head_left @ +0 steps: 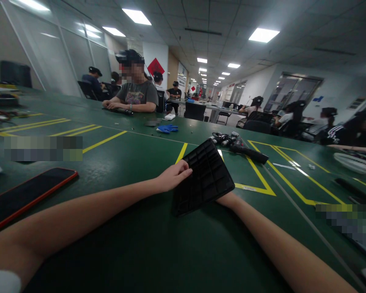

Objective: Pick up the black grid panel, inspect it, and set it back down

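Note:
A black plastic tray (205, 179), ribbed into a grid of shallow compartments, is held tilted above the green table with its gridded face toward me. My left hand (175, 175) is closed at the tray's left edge, thumb and fingers together against it; any small thing between them is not visible. From the right, my right hand (227, 200) reaches behind the tray and holds it from the back and lower edge. Its fingers are hidden by the tray.
Beyond the tray lie a dark bundle of cables and metal parts (227, 139), a black tube-like piece (250, 154) and a blue glove (167, 129). An orange-edged phone (33, 191) lies at left. Yellow tape (105, 141) marks the table (134, 248). A person (136, 89) sits opposite.

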The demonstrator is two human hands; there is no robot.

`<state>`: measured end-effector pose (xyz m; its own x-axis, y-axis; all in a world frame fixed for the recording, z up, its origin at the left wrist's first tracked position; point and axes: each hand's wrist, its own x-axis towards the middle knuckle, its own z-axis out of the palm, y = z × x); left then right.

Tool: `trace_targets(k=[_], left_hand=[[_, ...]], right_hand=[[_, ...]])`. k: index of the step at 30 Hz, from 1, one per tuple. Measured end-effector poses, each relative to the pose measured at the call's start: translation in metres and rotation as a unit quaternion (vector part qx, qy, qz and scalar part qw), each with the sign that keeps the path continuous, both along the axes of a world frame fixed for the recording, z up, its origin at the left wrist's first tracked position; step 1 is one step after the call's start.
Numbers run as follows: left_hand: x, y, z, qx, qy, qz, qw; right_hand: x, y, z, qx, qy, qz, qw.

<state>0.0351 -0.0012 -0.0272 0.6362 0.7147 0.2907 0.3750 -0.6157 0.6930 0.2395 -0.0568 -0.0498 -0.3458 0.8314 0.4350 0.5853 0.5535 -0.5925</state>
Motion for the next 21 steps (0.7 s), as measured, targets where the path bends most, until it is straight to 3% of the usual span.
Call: trace_targets(k=[6,12,17,21], left_hand=[[0.001,0.002,-0.001,-0.007,-0.005,-0.013,1.0],[0.0,0.007,0.002,-0.126,-0.036,-0.016,0.991],[-0.001,0.008,0.004,-0.077,-0.01,-0.051,0.996],[-0.001,0.009,0.003,-0.063,-0.005,-0.044,0.997]], right_hand=[[-0.003,-0.004,0.005,0.001,0.006,0.005,1.0],[-0.009,-0.006,0.014,0.027,-0.005,0.04,0.999],[-0.005,-0.004,0.007,0.019,-0.003,0.019,1.0],[-0.003,-0.004,0.003,0.011,0.005,0.011,1.0]])
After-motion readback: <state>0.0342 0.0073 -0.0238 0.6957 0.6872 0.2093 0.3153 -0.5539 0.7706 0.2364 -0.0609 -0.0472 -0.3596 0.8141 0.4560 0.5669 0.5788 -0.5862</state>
